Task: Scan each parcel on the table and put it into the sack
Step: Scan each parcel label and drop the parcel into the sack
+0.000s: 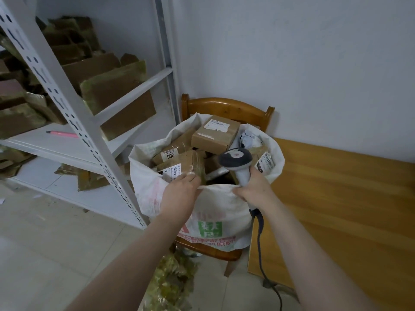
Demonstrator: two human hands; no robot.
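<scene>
Shelving [76, 122], flat cartons [116, 90], pink pen [62, 134], chair [226, 108]

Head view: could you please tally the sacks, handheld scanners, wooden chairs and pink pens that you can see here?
white sack: 1
barcode scanner: 1
wooden chair: 1
pink pen: 1
Total: 4

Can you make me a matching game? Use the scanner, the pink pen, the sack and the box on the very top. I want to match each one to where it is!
Things:
1. scanner
2. pink pen
3. sack
4. brown box with a white label

Places:
A. on the white shelf
B. on top of the pile inside the sack
C. in the right hand
D. on the wooden chair

Pairs: 1-C, 2-A, 3-D, 4-B
</scene>
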